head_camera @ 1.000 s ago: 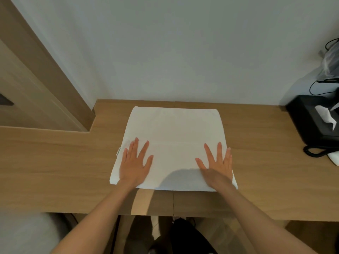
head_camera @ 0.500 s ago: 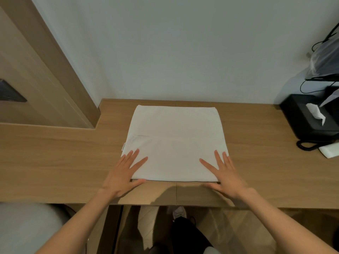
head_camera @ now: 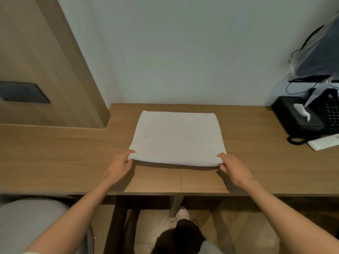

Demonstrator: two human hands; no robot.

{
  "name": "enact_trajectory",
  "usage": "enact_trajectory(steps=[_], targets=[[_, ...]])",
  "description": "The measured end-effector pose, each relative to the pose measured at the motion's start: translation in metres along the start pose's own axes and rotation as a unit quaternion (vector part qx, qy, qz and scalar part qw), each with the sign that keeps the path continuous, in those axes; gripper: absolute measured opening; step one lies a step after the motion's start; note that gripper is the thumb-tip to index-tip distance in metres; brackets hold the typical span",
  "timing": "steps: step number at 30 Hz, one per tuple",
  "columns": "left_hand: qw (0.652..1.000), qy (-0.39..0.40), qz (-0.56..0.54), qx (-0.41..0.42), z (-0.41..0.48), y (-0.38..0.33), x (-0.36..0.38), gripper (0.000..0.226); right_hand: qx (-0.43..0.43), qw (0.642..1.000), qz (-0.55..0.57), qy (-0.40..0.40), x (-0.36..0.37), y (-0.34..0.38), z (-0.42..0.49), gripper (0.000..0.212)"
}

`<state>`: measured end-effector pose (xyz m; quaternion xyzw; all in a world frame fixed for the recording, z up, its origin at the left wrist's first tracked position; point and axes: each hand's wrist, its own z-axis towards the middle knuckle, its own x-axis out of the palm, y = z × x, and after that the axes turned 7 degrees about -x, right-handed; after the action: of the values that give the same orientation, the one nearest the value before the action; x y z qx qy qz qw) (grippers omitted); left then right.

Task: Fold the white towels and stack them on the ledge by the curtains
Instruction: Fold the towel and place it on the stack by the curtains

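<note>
Likely the trouble from here is a skewed fold: if the left hand (head_camera: 120, 165) carries its corner farther or faster than the other, the towel (head_camera: 177, 136) would land with its edges out of line. A loose pinch could also let the layers slip apart, since the cloth looks doubled and thick at the near edge. A hasty lift by the right hand (head_camera: 233, 167) might drag the whole towel along the desk (head_camera: 55, 153) toward the tissue box (head_camera: 293, 116) and phone (head_camera: 330, 114) at the far right. The towel lies flat in the middle of the desk, its far edge near the wall; no ledge or curtains show in this view. The left hand pinches the near left corner, thumb on top and fingers curled beneath, the forearm reaching in from low left. The right hand grasps the near right corner the same way, thumb above, fingers tucked under, with that edge raised slightly off the wood.
</note>
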<state>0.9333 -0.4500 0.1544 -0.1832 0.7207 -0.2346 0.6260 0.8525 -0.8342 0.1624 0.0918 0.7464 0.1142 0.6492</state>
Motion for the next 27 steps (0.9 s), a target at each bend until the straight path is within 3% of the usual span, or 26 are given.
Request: enact_trajectory(steps=[5,8,12,21,27], targets=[[0.977,-0.022,-0.187,-0.099,-0.013,-0.004,-0.018,0.018,0.058,0.966,0.168,-0.187,0.001,0.012,-0.015,0.025],[0.96,-0.022,-0.265,-0.09,-0.016,-0.003,-0.029,0.028,0.062,0.934,0.219,-0.274,-0.006,0.021,-0.018,0.016],[0.946,-0.042,-0.308,-0.095,-0.014,-0.007,-0.031,0.033,0.094,0.889,0.297,-0.336,-0.011,0.03,-0.016,0.026],[0.95,-0.056,-0.288,-0.108,0.031,-0.017,-0.015,0.035,0.201,0.854,0.394,-0.275,-0.004,0.025,0.013,0.064],[0.952,-0.066,-0.264,-0.139,0.066,-0.011,0.009,0.035,0.232,0.842,0.419,-0.247,0.016,0.017,0.031,0.038]])
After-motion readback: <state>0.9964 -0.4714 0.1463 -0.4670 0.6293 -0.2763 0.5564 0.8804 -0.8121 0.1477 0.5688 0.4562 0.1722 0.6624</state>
